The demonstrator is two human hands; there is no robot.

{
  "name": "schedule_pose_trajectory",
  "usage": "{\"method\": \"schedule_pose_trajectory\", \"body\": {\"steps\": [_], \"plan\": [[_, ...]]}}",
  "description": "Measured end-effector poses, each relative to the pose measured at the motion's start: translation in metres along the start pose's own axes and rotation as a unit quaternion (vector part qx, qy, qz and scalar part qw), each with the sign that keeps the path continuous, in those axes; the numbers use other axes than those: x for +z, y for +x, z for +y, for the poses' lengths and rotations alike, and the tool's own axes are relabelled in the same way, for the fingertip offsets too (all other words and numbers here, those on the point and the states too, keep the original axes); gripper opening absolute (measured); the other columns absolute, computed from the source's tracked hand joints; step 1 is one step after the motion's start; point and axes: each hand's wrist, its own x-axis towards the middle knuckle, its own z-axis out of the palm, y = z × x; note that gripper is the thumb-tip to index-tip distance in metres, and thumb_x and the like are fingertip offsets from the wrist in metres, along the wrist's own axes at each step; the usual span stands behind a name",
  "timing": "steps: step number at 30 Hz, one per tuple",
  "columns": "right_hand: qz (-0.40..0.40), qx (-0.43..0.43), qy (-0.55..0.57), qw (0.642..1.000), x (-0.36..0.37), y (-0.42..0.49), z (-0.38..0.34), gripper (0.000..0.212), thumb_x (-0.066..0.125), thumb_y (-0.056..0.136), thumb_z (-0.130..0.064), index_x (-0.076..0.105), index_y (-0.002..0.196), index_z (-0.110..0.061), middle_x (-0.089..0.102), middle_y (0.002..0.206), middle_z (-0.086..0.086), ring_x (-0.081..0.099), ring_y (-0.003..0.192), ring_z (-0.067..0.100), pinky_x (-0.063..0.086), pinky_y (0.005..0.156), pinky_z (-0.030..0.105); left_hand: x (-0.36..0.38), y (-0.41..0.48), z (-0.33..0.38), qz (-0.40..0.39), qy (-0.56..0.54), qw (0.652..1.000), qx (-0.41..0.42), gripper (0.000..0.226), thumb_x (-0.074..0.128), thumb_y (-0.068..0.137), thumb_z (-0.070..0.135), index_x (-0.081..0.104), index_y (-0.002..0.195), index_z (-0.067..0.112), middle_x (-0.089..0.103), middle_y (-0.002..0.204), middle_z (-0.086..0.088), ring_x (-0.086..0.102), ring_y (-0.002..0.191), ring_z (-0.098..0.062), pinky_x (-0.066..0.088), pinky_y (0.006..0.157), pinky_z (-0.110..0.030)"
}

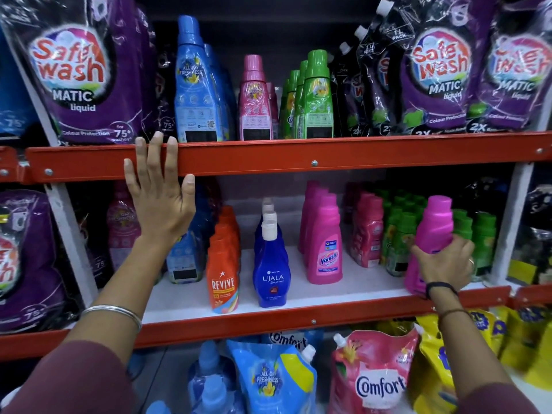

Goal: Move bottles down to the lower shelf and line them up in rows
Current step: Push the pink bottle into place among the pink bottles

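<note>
My right hand (445,265) grips a plain pink bottle (433,231), which stands tilted at the front right of the middle shelf (298,294). My left hand (159,192) is raised with fingers spread, its fingertips at the red front rail (328,156) of the upper shelf, holding nothing. Just above it on the upper shelf stand a tall blue bottle (195,85), a pink bottle (255,100) and green bottles (316,97). On the middle shelf, rows run back: orange Revive bottles (224,273), blue Ujala bottles (270,264), pink Vanish bottles (324,240).
Purple Safewash pouches (80,73) fill the upper left and the upper right (442,73). Small pink bottles (367,231) and green bottles (400,234) crowd the middle shelf behind my right hand. Comfort refill pouches (373,375) lie on the bottom level.
</note>
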Motion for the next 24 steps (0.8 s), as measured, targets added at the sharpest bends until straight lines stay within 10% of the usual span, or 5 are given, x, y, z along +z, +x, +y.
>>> {"method": "schedule_pose_trajectory", "body": {"steps": [24], "plan": [[-0.129,-0.13,-0.037,0.982,0.04,-0.108,-0.094,0.076,0.079,0.056,-0.055,0.045,0.101,-0.004,0.051,0.107,0.016,0.059,0.089,0.038,0.036,0.06,0.037,0.005,-0.001,-0.005,0.012,0.003,1.0,0.013,0.058,0.022,0.102,0.046,0.01,0.155,0.024,0.018,0.161,-0.007,0.007,0.15,-0.028,-0.006,0.12,-0.041]]}}
